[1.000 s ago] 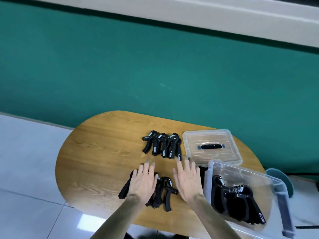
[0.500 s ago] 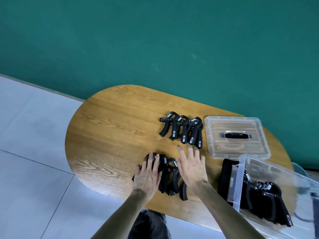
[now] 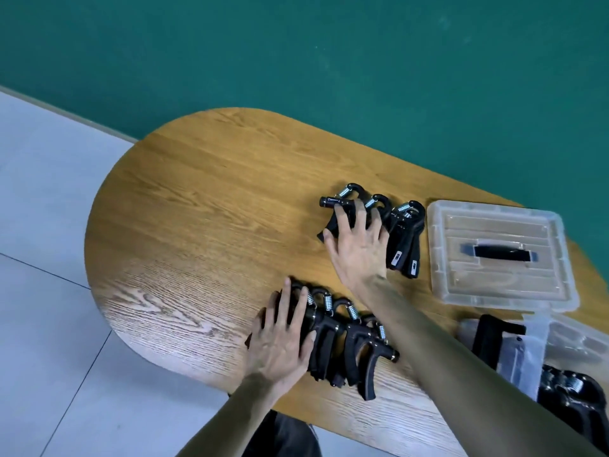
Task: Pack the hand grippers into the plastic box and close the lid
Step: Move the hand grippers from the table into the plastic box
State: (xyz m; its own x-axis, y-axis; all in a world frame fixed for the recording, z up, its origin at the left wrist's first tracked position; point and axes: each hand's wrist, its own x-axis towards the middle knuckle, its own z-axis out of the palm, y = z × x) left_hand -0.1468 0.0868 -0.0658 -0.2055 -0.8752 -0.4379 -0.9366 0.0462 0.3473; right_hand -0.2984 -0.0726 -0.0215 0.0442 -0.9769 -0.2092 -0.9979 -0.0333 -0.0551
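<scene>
Two rows of black hand grippers lie on the oval wooden table [image 3: 204, 225]. My right hand [image 3: 357, 249] rests flat, fingers spread, on the left end of the far row [image 3: 400, 235]. My left hand [image 3: 280, 338] lies flat on the left end of the near row [image 3: 349, 341], fingers apart. The clear plastic box [image 3: 540, 344] sits at the right edge with several black grippers [image 3: 573, 397] inside; my right forearm hides part of it. The clear lid [image 3: 494, 255] with a black handle lies flat beyond the box.
A green wall rises behind the table. Grey floor tiles [image 3: 49, 291] show to the left and below the table's rounded end. The table's left half is bare wood.
My right hand has reached away from the near row to the far row of grippers. My left hand stays on the near row. The camera has tilted down and closer.
</scene>
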